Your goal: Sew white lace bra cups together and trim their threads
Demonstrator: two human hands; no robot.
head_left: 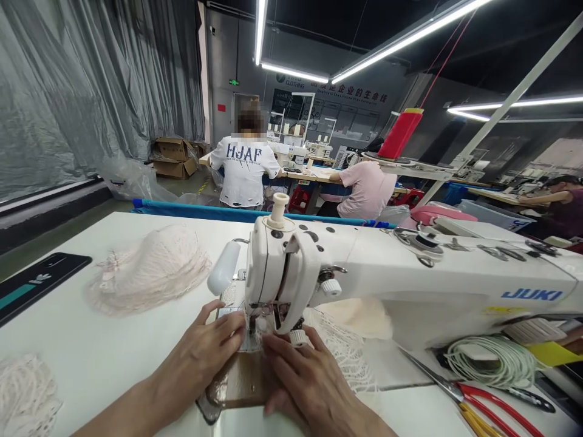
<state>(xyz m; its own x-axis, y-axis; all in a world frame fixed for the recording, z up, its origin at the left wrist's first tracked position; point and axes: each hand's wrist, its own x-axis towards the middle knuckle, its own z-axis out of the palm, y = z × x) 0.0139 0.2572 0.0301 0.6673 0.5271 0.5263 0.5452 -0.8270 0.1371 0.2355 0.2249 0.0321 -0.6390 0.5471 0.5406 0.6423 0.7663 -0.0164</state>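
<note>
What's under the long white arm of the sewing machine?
Pale lace and a smooth peach piece show beneath the machine's arm. The right hand hides what's directly below it, and the arm hides whatever lies farther back.

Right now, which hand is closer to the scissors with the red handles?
The right hand. It's by the needle end of the sewing machine, left of the scissors. The left hand is farther off, beyond the right one.

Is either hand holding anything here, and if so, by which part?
It cannot be told: the left hand and right hand are at the sewing machine, lace fabric beside the right, but any grip is hidden.
</note>
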